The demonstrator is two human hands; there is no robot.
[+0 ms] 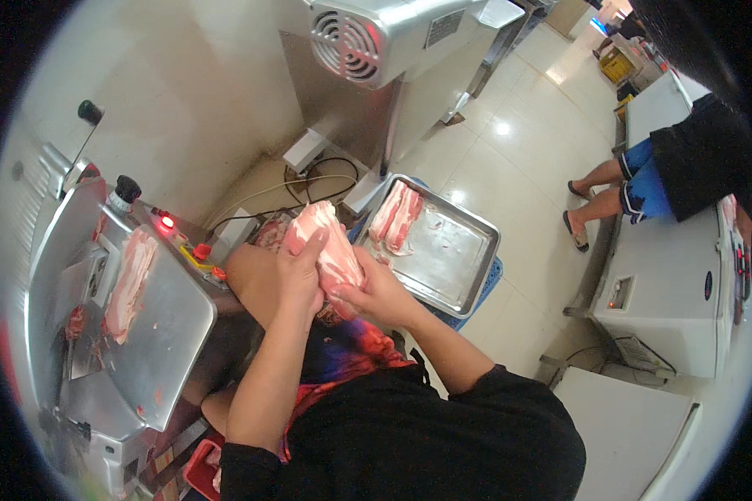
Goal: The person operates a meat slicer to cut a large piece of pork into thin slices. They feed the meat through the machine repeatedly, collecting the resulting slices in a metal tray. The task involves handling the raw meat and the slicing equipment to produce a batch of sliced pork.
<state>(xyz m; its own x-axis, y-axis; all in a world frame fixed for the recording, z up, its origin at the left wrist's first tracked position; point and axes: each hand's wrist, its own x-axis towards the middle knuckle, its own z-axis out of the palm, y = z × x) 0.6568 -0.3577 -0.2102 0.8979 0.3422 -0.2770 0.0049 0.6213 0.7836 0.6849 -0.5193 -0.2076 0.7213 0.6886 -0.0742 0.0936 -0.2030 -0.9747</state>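
Both hands grip one stack of sliced pork belly (327, 242), pale pink with white fat, in front of my body. My left hand (301, 271) wraps its left side, thumb on top. My right hand (373, 292) clasps the lower right end, its thumb across the meat. Just beyond my right hand, a metal tray (443, 275) holds more pork belly slices (396, 219) along its left side. To the left stands a meat slicer (171, 334), with another pile of pork belly slices (131, 284) on its metal plate.
A red light (168, 222) glows by the slicer's knobs. Cables (313, 179) lie on the floor behind the tray. A silver machine (393, 42) stands at the back. Another person (693, 167) stands at right by a white chest freezer (660, 292). A red container (200, 469) sits lower left.
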